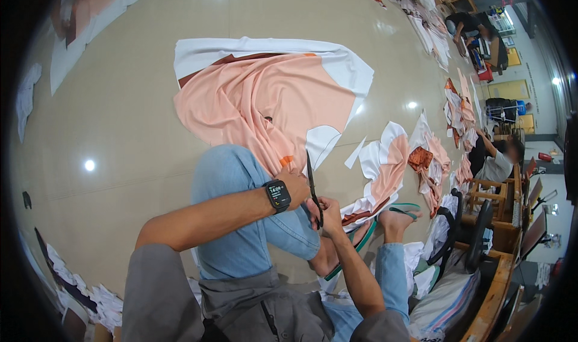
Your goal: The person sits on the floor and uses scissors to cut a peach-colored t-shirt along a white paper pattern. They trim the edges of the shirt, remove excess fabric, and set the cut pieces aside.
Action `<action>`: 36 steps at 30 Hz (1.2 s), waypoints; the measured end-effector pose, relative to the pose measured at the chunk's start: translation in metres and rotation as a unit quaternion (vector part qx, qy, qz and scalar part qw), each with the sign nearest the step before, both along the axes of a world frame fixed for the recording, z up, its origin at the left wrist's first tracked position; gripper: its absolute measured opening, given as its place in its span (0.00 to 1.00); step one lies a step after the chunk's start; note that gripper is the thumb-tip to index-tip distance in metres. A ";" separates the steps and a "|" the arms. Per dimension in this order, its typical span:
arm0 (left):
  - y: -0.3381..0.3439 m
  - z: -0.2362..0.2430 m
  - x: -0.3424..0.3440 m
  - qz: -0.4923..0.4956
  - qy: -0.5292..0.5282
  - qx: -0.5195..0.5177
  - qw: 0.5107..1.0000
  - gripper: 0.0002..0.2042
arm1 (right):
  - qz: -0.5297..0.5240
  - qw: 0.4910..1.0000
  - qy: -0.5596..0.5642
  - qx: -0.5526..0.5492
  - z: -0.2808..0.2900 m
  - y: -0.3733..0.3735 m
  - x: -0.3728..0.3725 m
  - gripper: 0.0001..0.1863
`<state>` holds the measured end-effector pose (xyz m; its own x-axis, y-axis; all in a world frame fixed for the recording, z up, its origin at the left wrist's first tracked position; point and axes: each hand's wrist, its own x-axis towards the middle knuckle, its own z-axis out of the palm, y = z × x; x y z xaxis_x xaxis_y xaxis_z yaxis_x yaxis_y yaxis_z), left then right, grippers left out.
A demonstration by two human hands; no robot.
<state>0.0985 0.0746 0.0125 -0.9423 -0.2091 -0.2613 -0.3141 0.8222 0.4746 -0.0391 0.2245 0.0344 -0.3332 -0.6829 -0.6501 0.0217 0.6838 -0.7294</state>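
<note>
Lying on the tiled floor (pixel 138 131) in the head view, the pink cloth (pixel 301 89) is being held at its near edge by the left hand (pixel 292 182), whose fingers appear to be curling closed on it, though their tips are being partly hidden. The scissors (pixel 312 184) are being gripped at the handles by the right hand (pixel 326 212), the blades pointing away beside a white patch (pixel 321 141). How far the blades are being parted cannot be told.

The main danger is probably being posed by closeness: since the 2 hands are being held so near each other, a left finger could be nicked by a stray stroke. Because the cloth is being bunched into folds, a 2nd layer could be caught and cut by mistake. With the bent knee (pixel 226 161) being placed just beside, the jeans could be snagged too.
</note>
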 end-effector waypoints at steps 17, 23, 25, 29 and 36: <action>0.030 -0.005 -0.037 -0.126 0.026 0.018 0.992 0.26 | 0.004 1.000 0.021 0.014 -0.001 0.046 -0.074 0.30; 0.028 -0.001 -0.033 -0.126 0.028 0.007 0.992 0.28 | 0.001 1.000 0.016 -0.001 -0.009 0.033 -0.066 0.31; 0.027 -0.004 -0.033 -0.123 0.038 0.013 0.992 0.29 | 0.006 1.000 0.013 0.000 -0.006 0.029 -0.063 0.32; 0.025 -0.008 -0.032 -0.117 0.071 0.026 0.990 0.28 | 0.016 0.999 0.029 0.013 -0.002 0.027 -0.055 0.35; 0.022 -0.010 -0.030 -0.110 0.062 0.040 0.991 0.28 | -0.027 0.999 -0.009 -0.023 -0.013 0.017 -0.052 0.35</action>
<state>0.0686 0.0964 0.0027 -0.9888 0.0220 -0.1473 -0.0657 0.8230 0.5642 -0.0916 0.2416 0.0209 -0.3586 -0.6936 -0.6247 0.0706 0.6472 -0.7591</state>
